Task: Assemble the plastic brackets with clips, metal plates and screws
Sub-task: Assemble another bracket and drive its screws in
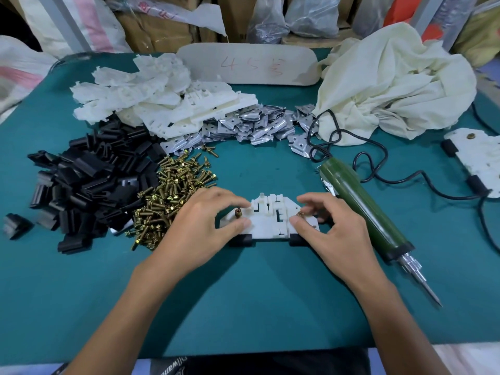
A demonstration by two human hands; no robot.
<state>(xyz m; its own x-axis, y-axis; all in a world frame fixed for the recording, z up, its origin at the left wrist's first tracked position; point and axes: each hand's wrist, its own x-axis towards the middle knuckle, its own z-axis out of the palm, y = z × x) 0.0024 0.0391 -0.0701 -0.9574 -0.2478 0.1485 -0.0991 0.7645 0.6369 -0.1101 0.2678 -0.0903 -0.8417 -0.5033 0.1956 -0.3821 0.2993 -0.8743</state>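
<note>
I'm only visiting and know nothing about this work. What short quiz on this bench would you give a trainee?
1. True or false: the green electric screwdriver lies on the table to the right of the white bracket.
2. Which pile lies nearest the left hand? A black clips; B brass screws; C metal plates.
3. How many fitted clips sit on the bracket's near edge?
Key: 1 true; 2 B; 3 two.
</note>
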